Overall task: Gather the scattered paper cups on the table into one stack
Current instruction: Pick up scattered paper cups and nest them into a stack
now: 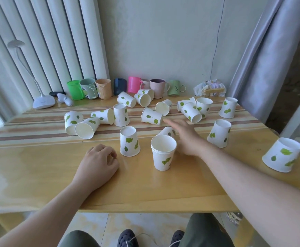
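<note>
Several white paper cups with green leaf prints lie scattered over the wooden table (38,172). An upright stack of cups (163,154) stands near the front middle. An upside-down cup (129,141) stands left of it. A cup on its side (167,131) lies just behind the stack. My right hand (184,134) reaches out flat beside that cup, fingers apart, holding nothing. My left hand (99,163) rests on the table with fingers curled in, empty. More cups lie farther back (151,116), at the left (85,128) and at the right (219,133), (281,155).
A row of coloured plastic mugs (103,88) lines the back wall. A white desk lamp (43,102) stands at the back left and a crumpled bag (210,88) at the back right. Curtains hang on both sides. My knees and shoes show below the table's front edge.
</note>
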A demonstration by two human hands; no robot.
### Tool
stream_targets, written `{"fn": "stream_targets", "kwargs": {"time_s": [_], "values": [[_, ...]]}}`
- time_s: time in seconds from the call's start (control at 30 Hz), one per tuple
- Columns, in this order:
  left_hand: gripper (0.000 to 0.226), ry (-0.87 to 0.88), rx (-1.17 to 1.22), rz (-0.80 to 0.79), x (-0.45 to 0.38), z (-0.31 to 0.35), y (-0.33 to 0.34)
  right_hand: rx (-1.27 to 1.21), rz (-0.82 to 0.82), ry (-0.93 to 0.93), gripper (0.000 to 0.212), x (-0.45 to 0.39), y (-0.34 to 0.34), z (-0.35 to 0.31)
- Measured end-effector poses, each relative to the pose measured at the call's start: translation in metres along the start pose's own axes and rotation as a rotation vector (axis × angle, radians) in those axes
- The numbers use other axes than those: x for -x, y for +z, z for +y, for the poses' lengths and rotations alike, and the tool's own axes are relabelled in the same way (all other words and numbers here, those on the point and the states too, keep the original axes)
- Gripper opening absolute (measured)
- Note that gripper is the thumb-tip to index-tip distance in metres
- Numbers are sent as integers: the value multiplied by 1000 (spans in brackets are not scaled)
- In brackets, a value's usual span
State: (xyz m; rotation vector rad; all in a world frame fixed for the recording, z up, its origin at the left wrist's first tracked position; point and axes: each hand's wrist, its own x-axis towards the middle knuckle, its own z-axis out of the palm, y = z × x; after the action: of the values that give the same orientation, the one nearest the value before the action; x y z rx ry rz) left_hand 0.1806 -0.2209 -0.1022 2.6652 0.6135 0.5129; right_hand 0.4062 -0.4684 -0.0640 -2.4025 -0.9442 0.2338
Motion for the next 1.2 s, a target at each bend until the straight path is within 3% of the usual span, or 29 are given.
{"fn": "stream_targets", "kwargs": {"time_s": [0.1,0.23,0.47,0.63,0.73,0.97,1.13,1.2], "values": [[7,-11,13,-2,0,0,0,102,-89,-58,81,-16,14,0],[6,-26,13,-2,-1,0,0,-27,9,-29,51,-24,17,0],[6,-24,32,-15,-5,-1,-1,-667,287,200,68,-6,10,17],[8,-11,24,-23,-3,0,-1,-1211,196,78,75,8,-6,-1],[6,-18,23,-19,-1,2,-1,-1217,70,-4,69,15,-21,-18],[4,-14,2,-12,3,5,-4,-1174,21,-97,60,33,-26,-48],[5,-1,-9,3,5,3,-4,-981,-65,-103,80,44,8,-47],[5,3,-15,7,5,4,-4,-945,-60,-70,77,46,14,-42]]}}
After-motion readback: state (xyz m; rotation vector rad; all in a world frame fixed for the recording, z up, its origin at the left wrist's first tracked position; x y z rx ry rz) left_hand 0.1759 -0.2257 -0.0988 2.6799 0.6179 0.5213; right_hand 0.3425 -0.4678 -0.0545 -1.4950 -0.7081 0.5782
